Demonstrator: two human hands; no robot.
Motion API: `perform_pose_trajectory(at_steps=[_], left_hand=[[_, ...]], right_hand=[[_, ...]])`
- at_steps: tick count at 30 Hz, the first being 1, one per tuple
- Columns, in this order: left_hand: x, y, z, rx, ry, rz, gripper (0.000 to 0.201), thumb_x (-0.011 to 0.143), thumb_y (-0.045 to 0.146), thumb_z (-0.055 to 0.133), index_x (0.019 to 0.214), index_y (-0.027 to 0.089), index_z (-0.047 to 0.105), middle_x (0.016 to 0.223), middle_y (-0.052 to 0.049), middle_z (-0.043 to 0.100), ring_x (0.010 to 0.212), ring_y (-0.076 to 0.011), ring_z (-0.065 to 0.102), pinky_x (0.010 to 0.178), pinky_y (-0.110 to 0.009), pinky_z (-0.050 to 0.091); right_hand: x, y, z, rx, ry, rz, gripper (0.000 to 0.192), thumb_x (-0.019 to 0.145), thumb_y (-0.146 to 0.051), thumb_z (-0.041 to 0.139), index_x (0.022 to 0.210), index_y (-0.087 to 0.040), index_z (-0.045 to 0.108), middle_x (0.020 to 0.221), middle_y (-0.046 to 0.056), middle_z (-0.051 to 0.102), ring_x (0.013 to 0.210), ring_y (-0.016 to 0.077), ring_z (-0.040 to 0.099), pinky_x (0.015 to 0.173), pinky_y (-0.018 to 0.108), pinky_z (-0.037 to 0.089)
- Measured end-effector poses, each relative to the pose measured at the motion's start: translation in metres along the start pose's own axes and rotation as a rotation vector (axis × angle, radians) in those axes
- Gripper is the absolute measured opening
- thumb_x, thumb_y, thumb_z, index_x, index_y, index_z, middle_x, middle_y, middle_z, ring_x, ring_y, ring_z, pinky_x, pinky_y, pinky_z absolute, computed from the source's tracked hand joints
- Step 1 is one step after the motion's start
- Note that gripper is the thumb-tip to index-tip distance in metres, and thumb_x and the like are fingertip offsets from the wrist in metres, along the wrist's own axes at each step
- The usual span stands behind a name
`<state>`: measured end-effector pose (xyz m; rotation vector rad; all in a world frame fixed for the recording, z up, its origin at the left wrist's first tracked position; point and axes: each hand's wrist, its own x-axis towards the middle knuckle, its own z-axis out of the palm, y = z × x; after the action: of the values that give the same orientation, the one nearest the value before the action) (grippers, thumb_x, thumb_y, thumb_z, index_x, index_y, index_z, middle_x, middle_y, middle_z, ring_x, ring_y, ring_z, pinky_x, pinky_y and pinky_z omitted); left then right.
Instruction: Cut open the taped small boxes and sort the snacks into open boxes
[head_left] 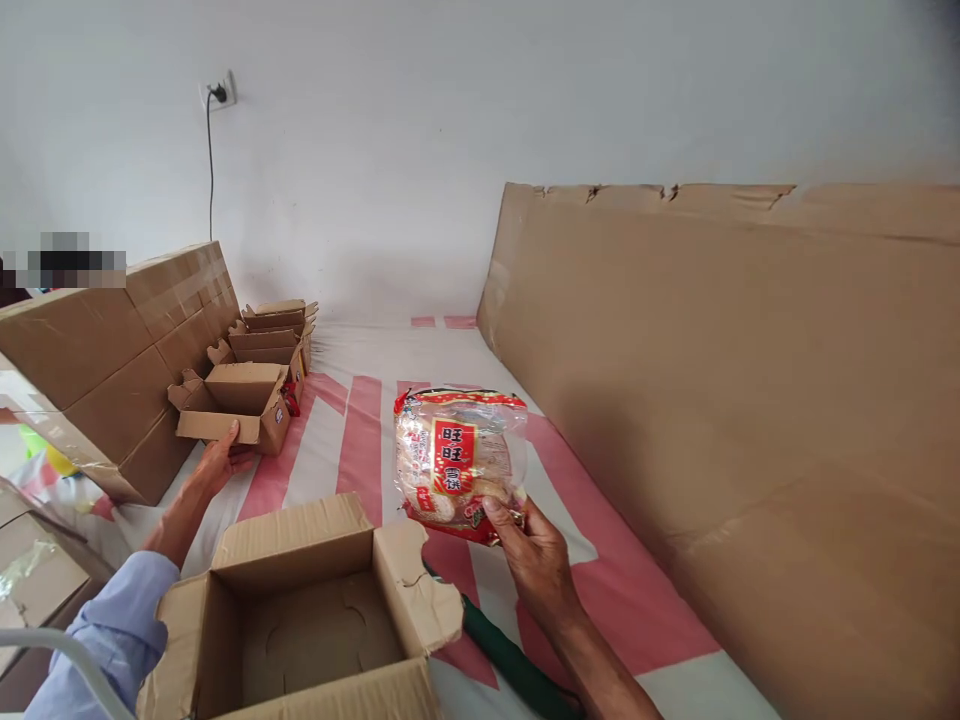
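My right hand (536,560) grips a clear and red bag of rice crackers (491,450) by its lower right corner, thumb in front, holding it up over the striped cloth. To the left, my left hand (221,460) has its thumb on the front flap of a small open cardboard box (274,425), its fingers partly hidden below. Closest to me stands a larger open cardboard box (300,540), its flaps folded out and its bottom bare. A red packet (291,398) shows at the small box's right side.
More small open boxes (266,340) line up behind, along a tall cardboard partition (150,370). A large cardboard sheet (735,400) leans on the right. A dark green object (510,655) lies beside the near box. A grey curved tube (67,645) crosses the lower left. A person's head shows far left.
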<state>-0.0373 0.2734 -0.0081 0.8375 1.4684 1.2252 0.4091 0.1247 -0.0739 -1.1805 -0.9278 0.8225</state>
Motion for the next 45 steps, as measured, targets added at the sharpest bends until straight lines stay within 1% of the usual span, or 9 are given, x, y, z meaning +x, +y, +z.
perform_pose_trajectory(at_steps=[11,17,23,25,30,34,39,42,45], left_hand=[[0.059,0.025,0.023,0.136,-0.057,0.005,0.063,0.086,0.075,0.074,0.105,0.015,0.072,0.101,-0.019,0.077,0.084,-0.026,0.076,0.069,-0.035,0.064],[0.03,0.028,0.023,0.341,-0.103,0.012,0.068,0.078,0.075,0.08,0.108,0.015,0.073,0.101,-0.019,0.079,0.087,-0.0284,0.076,0.07,-0.036,0.061],[-0.026,0.067,0.028,0.716,-0.192,0.045,0.038,0.057,0.044,0.098,0.07,0.017,0.075,0.062,-0.005,0.069,0.068,-0.0274,0.07,0.062,-0.033,0.051],[-0.053,0.088,0.046,0.785,-0.258,0.207,0.027,0.065,0.041,0.094,0.071,0.021,0.076,0.067,-0.001,0.071,0.077,-0.0257,0.07,0.07,-0.031,0.053],[-0.126,0.12,0.125,1.046,-0.622,1.108,0.046,0.09,0.044,0.078,0.13,0.024,0.074,0.139,-0.013,0.071,0.128,-0.0339,0.065,0.11,-0.045,0.049],[-0.152,0.104,0.181,1.264,-0.818,1.385,0.052,0.092,0.037,0.079,0.14,0.025,0.065,0.15,-0.016,0.064,0.141,-0.0371,0.055,0.112,-0.051,0.045],[-0.149,0.072,0.205,1.636,-0.831,1.388,0.013,0.088,0.026,0.079,0.1,0.022,0.076,0.106,-0.013,0.076,0.109,-0.0337,0.067,0.094,-0.049,0.048],[-0.139,0.07,0.195,1.651,-0.773,1.323,0.011,0.087,0.016,0.073,0.077,0.021,0.074,0.092,-0.013,0.076,0.101,-0.0318,0.067,0.091,-0.046,0.046],[-0.121,0.084,0.166,1.427,-0.674,1.088,0.019,0.08,0.015,0.077,0.064,0.022,0.071,0.083,-0.012,0.075,0.104,-0.0319,0.067,0.092,-0.043,0.044]], right_hand=[[0.005,0.011,-0.006,-0.034,-0.015,0.07,0.058,0.081,-0.074,0.076,0.111,-0.025,0.078,0.103,0.008,0.081,0.089,0.0277,0.075,0.082,0.039,0.065],[0.001,0.007,0.0,-0.099,-0.042,0.036,0.054,0.084,-0.071,0.073,0.109,-0.024,0.076,0.106,0.009,0.081,0.094,0.0289,0.074,0.083,0.039,0.063],[-0.007,0.002,0.012,-0.071,-0.077,-0.009,0.054,0.083,-0.07,0.075,0.111,-0.023,0.076,0.108,0.009,0.082,0.1,0.0312,0.074,0.088,0.041,0.064],[-0.01,0.003,0.018,-0.054,-0.095,0.007,0.058,0.083,-0.069,0.075,0.119,-0.023,0.075,0.116,0.01,0.081,0.106,0.032,0.074,0.093,0.043,0.063],[-0.017,0.009,0.025,-0.106,-0.168,-0.047,0.061,0.088,-0.066,0.071,0.13,-0.022,0.072,0.127,0.011,0.079,0.116,0.0323,0.074,0.104,0.047,0.059],[-0.022,0.008,0.027,-0.172,-0.225,-0.125,0.059,0.09,-0.062,0.071,0.135,-0.024,0.072,0.132,0.011,0.078,0.119,0.0326,0.074,0.109,0.049,0.057],[-0.027,0.007,0.029,-0.174,-0.262,-0.173,0.058,0.089,-0.06,0.073,0.136,-0.028,0.073,0.136,0.011,0.076,0.122,0.0345,0.073,0.11,0.052,0.056],[-0.027,0.01,0.03,-0.178,-0.244,-0.202,0.064,0.085,-0.058,0.077,0.141,-0.029,0.069,0.141,0.011,0.074,0.125,0.0359,0.071,0.106,0.052,0.058],[-0.026,0.017,0.031,-0.214,-0.22,-0.241,0.064,0.086,-0.057,0.074,0.142,-0.027,0.066,0.139,0.013,0.073,0.119,0.0344,0.072,0.091,0.048,0.063]])
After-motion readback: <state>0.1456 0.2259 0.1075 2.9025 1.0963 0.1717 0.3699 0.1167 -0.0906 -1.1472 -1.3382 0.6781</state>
